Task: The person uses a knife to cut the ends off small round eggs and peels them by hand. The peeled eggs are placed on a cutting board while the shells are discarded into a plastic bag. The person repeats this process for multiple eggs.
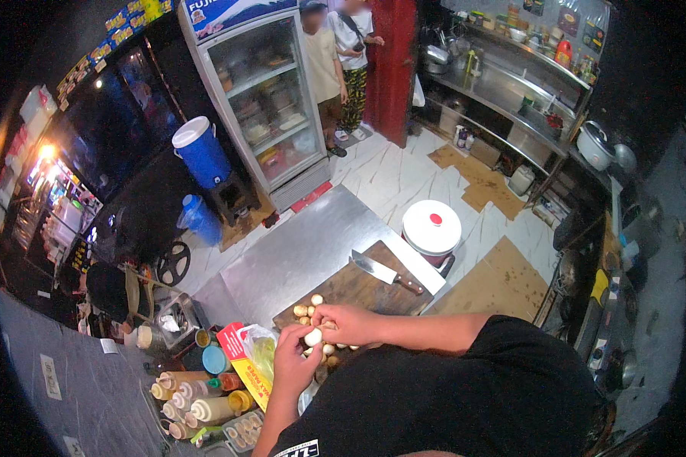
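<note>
My left hand (292,353) holds a white button mushroom (313,337) between thumb and fingers. At its upper right, my right hand (343,327) has its fingertips bent in against something small and brownish beside that mushroom; what exactly it pinches is hard to tell. Several more mushrooms (300,311), some white and some browner, lie around and below both hands on a dark wooden cutting board (343,291). Toward the board's far right end rests a cleaver-like kitchen knife (374,268) with a brown riveted handle, touched by neither hand.
The board sits on a stainless steel table (297,251). Left of my left arm are a wax paper box (246,371), a plastic bag (263,348) and squeeze bottles (208,408). A white-lidded cooler (431,228) stands beyond the table. Two people (337,68) stand by a glass-door refrigerator (263,103).
</note>
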`<action>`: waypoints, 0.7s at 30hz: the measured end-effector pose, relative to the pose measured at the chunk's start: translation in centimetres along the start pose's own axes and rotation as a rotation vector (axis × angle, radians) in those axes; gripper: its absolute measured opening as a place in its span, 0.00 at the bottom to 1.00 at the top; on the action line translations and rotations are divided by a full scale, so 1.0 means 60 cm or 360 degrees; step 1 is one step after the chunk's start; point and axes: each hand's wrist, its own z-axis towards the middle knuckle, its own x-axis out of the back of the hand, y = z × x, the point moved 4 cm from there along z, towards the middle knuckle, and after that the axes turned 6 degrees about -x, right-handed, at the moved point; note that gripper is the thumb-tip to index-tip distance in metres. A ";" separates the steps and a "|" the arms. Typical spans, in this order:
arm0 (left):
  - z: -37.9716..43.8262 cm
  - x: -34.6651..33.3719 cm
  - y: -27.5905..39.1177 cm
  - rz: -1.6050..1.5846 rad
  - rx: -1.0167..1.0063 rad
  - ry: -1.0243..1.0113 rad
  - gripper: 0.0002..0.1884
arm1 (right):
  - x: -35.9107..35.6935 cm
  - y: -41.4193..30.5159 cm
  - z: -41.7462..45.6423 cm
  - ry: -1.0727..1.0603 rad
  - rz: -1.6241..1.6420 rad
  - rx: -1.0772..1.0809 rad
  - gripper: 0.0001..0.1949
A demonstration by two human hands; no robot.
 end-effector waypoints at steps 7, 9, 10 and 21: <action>0.003 -0.016 0.010 0.1142 -0.0186 -0.0207 0.24 | -0.006 0.008 -0.001 -0.0014 -0.0316 -0.0255 0.15; 0.019 -0.029 -0.013 0.1084 -0.0218 -0.0203 0.23 | 0.001 0.028 0.000 -0.0063 -0.0010 -0.0417 0.16; 0.020 -0.033 -0.031 0.1021 -0.0308 -0.0119 0.21 | 0.002 0.053 0.007 0.0033 -0.0073 -0.0328 0.14; 0.032 -0.104 -0.129 -0.0613 0.0614 0.0071 0.20 | 0.093 0.096 -0.023 -0.0120 -0.0025 -0.0805 0.11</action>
